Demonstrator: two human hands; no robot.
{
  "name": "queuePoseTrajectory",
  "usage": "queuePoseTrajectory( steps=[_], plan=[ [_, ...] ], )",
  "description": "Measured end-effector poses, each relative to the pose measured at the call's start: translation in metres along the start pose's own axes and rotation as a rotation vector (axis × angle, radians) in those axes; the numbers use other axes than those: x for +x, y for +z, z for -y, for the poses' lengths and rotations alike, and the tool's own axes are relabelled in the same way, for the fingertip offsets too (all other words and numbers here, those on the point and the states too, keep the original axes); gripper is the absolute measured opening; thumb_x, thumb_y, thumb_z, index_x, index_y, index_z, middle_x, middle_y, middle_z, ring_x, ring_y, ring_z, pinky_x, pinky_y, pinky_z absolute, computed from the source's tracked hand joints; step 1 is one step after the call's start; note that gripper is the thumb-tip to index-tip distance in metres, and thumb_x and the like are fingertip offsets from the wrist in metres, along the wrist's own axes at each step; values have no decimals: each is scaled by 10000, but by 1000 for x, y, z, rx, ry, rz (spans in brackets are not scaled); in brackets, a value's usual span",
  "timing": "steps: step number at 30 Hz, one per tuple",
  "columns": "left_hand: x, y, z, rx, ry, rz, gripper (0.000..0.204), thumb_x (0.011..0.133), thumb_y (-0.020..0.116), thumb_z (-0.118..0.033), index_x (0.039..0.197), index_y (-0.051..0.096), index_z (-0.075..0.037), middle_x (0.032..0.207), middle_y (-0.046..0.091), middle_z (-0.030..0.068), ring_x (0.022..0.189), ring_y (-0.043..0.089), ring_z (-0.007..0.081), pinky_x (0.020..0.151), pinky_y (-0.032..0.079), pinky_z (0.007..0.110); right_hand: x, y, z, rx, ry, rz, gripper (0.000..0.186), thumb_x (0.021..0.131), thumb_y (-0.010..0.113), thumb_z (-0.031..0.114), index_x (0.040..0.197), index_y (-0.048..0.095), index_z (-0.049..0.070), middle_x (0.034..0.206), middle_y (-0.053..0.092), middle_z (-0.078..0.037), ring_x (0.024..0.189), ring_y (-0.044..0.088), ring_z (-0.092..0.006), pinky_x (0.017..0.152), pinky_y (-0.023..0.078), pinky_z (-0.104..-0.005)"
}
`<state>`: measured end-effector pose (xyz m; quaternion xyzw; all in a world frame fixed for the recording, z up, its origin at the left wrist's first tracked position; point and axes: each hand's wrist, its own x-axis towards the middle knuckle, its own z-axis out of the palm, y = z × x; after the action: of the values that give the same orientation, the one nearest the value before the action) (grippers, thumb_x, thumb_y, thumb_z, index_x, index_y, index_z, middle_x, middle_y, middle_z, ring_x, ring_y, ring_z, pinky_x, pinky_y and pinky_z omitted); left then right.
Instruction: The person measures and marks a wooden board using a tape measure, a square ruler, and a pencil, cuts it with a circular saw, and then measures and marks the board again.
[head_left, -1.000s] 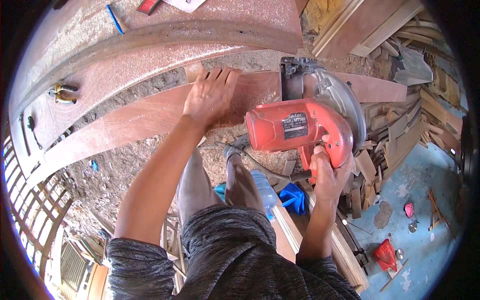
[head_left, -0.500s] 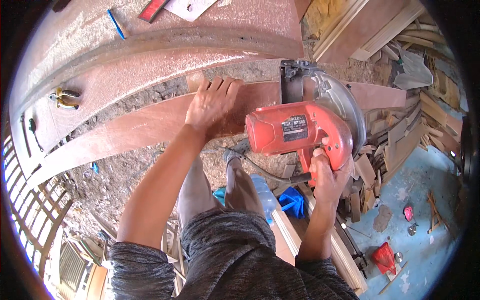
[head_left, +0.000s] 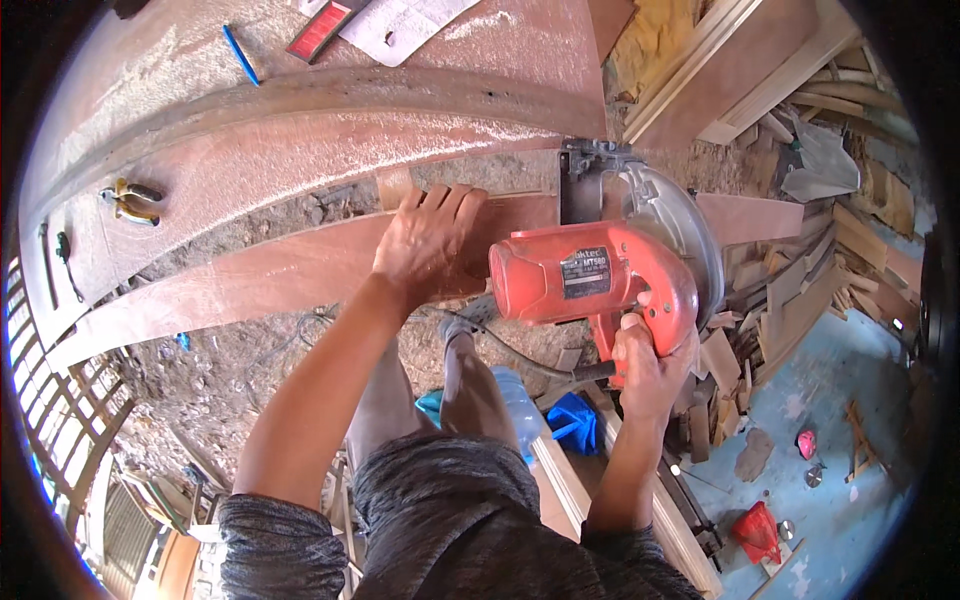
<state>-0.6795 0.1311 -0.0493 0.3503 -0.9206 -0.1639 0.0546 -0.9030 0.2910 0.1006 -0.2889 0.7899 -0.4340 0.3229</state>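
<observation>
A red circular saw [head_left: 585, 270] with a grey metal blade guard sits across a long, curved reddish plywood strip [head_left: 250, 265]. My right hand [head_left: 650, 370] is wrapped round the saw's rear handle, the thumb on its near side. To the left of the saw, my left hand [head_left: 425, 240] presses on the strip, its fingers curled over the far edge. The guard and base plate hide the blade and the spot where it meets the wood. Beyond the guard, the strip's right end [head_left: 750, 217] sticks out.
A large plywood sheet [head_left: 350, 140] lies beyond, carrying a curved wooden template [head_left: 330, 88], pliers [head_left: 133, 202], a blue pen [head_left: 240, 53] and paper [head_left: 400, 25]. The saw's cable [head_left: 500, 345] hangs near my legs. Wood offcuts [head_left: 800, 290] pile up at right. A plastic bottle [head_left: 515, 400] stands below.
The view has shifted slightly, so the scene sits a little lower in the picture. Both hands keep their holds, with no clear movement of the saw along the strip.
</observation>
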Motion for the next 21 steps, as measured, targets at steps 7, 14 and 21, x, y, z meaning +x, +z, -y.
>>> queuePoseTrajectory(
  steps=[7, 14, 21],
  plan=[
    [-4, 1, 1, -48, -20, 2, 1060, 577, 902, -622, 1405, 536, -72, 1295, 625, 74, 1188, 586, 240, 998, 451, 386, 10, 9, 3, -24, -104, 8, 287, 910, 619, -67, 1186, 629, 11, 790, 607, -29, 592, 520, -83, 531, 438, -253],
    [-2, -15, -3, -150, -51, 91, 1075, 551, 905, -620, 1398, 535, -72, 1280, 621, 77, 1192, 581, 244, 1008, 452, 407, 18, 16, 13, -28, -140, -9, 279, 907, 625, -70, 1175, 651, 3, 767, 605, -12, 605, 520, -65, 544, 429, -234],
    [-1, -16, -4, -124, 2, 22, 1046, 572, 911, -571, 1403, 513, -75, 1225, 614, 74, 1176, 590, 244, 1034, 457, 416, 22, 10, 37, -17, -41, 5, 276, 907, 745, 40, 1166, 667, -17, 992, 690, -29, 837, 619, -105, 748, 530, -294]
  ],
)
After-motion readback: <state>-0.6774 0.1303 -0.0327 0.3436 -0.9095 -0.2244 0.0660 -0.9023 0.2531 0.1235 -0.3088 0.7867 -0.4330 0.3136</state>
